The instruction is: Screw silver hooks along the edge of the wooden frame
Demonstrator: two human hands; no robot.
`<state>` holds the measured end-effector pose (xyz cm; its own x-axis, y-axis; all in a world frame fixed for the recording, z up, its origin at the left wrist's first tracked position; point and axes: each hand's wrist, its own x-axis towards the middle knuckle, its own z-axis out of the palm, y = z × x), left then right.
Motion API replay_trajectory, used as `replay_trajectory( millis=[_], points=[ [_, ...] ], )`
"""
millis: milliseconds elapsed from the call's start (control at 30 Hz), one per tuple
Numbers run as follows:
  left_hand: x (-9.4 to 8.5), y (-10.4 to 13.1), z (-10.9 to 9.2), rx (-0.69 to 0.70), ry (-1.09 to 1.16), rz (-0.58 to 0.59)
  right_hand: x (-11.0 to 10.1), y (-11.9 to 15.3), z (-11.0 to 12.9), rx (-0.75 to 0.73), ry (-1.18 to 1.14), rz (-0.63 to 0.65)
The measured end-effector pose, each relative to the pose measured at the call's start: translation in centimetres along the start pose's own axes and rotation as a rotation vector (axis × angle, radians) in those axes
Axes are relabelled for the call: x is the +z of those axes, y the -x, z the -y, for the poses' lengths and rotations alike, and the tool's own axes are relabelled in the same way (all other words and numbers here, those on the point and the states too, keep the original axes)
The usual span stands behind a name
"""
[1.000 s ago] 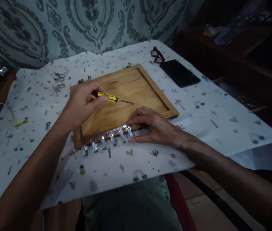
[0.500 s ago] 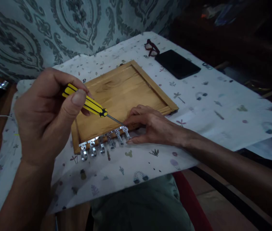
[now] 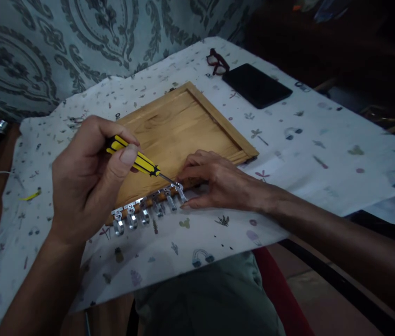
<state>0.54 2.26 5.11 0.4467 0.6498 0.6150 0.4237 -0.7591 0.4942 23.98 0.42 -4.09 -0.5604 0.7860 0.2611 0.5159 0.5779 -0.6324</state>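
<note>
My left hand (image 3: 94, 179) is closed round the yellow and black handle of a screwdriver (image 3: 137, 161). The screwdriver slants down to the right, its tip at the rightmost hook of a shiny metal hook rail (image 3: 144, 203). Several curved hooks hang along that rail, which lies on the near edge of a framed wooden board (image 3: 176, 126). My right hand (image 3: 214, 182) is bent at the rail's right end, thumb against the last hook and fingers over the board's edge. Its fingertips partly hide the spot where the tip meets the hook.
A patterned white cloth (image 3: 281, 186) covers the table. At the far side are dark red glasses (image 3: 217, 61) and a black tablet (image 3: 257, 85). A small yellow piece (image 3: 31, 194) lies at the left. Patterned fabric (image 3: 92, 37) rises behind the table.
My left hand has shifted right and slightly down, holding the screwdriver at a similar slant with its tip still at the last hook. My right hand stays at the rail's end.
</note>
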Motion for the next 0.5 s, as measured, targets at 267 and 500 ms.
replay_trajectory(
  millis=[267, 500],
  points=[
    [-0.08, 0.10, -0.04, 0.033, -0.060, 0.047, -0.04, 0.00, -0.02, -0.011, -0.006, -0.009],
    [-0.09, 0.08, 0.48, 0.140, -0.089, 0.059, -0.01, 0.01, 0.15, 0.009, -0.006, 0.003]
  ],
)
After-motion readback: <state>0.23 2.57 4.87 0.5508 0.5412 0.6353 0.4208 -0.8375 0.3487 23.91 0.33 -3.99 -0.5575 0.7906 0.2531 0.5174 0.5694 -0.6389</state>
